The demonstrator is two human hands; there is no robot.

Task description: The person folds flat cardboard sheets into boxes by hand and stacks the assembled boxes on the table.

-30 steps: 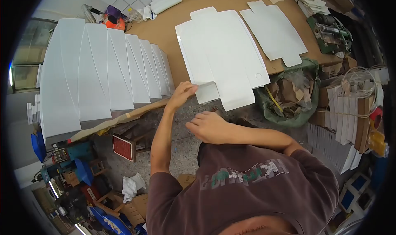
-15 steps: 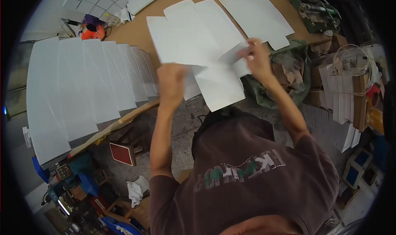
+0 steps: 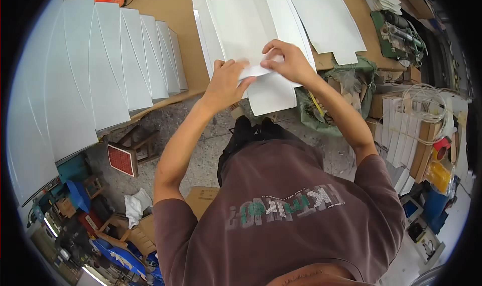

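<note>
A white cardboard box blank (image 3: 241,27) lies on the worktable in front of me, its long side panels partly folded up. At its near end, my left hand (image 3: 224,85) pinches the left part of a small folded flap (image 3: 257,72). My right hand (image 3: 288,62) has its fingers bent around the right part of the same flap, thumb and fingertips close together. Between and below the hands, a wide end flap (image 3: 272,96) hangs out over the table's near edge. Part of the blank is hidden behind both hands.
More flat white blanks (image 3: 329,22) lie to the right on the table (image 3: 193,78). Overlapping white panels (image 3: 108,60) fan out at left. A green tool case (image 3: 399,37) sits at the far right. Below are a green bag (image 3: 321,115) and a red-topped stool (image 3: 122,159).
Both hands have come closer together at the blank's near end and now hold one flap. The blank's side panels have risen. The camera view has shifted.
</note>
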